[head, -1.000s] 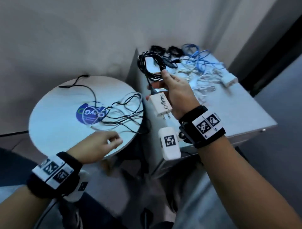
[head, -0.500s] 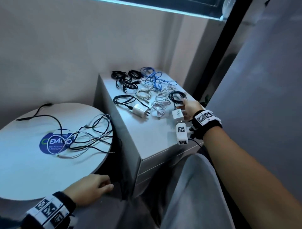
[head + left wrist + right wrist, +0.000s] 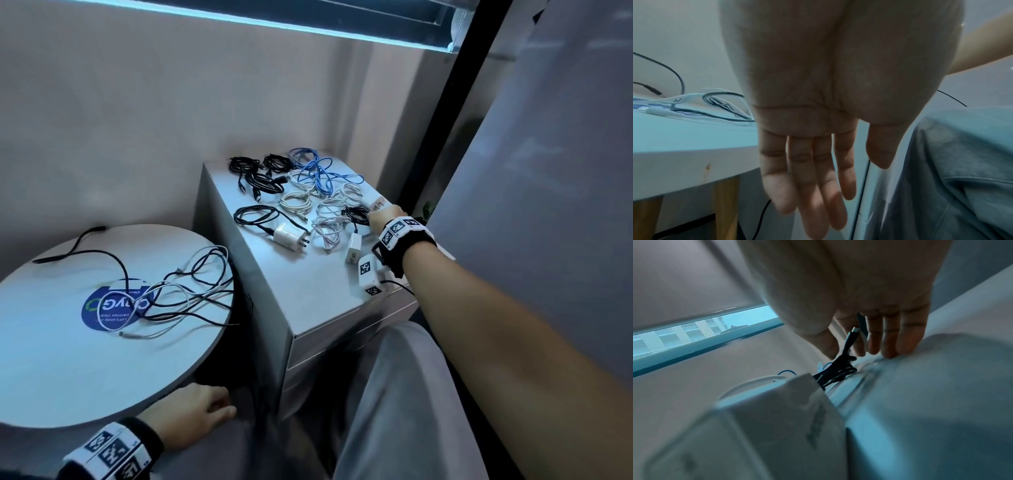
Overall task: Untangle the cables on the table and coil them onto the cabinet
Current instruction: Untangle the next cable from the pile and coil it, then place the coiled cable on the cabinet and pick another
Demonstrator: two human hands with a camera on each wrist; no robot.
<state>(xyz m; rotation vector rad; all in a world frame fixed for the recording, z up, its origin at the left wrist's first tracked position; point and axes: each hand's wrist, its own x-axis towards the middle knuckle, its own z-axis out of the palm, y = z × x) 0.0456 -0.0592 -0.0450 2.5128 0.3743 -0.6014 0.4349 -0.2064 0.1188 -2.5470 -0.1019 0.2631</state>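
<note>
Your right hand (image 3: 379,217) pinches the black coil (image 3: 835,372) on the cabinet (image 3: 310,291), plug (image 3: 851,338) pointing up; left hand (image 3: 818,146) hangs relaxed, holding nothing.

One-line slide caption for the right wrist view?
Right hand setting a coiled black cable down on the cabinet, fingers touching the top.

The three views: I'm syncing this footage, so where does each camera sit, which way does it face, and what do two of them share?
Head: worn high, looking down at round table and cabinet; both forearms show.
Left wrist: looks along the open left hand beside the table edge.
Right wrist: looks along the right hand over the black coiled cable.
Shared: head and right wrist both show that cable.
</note>
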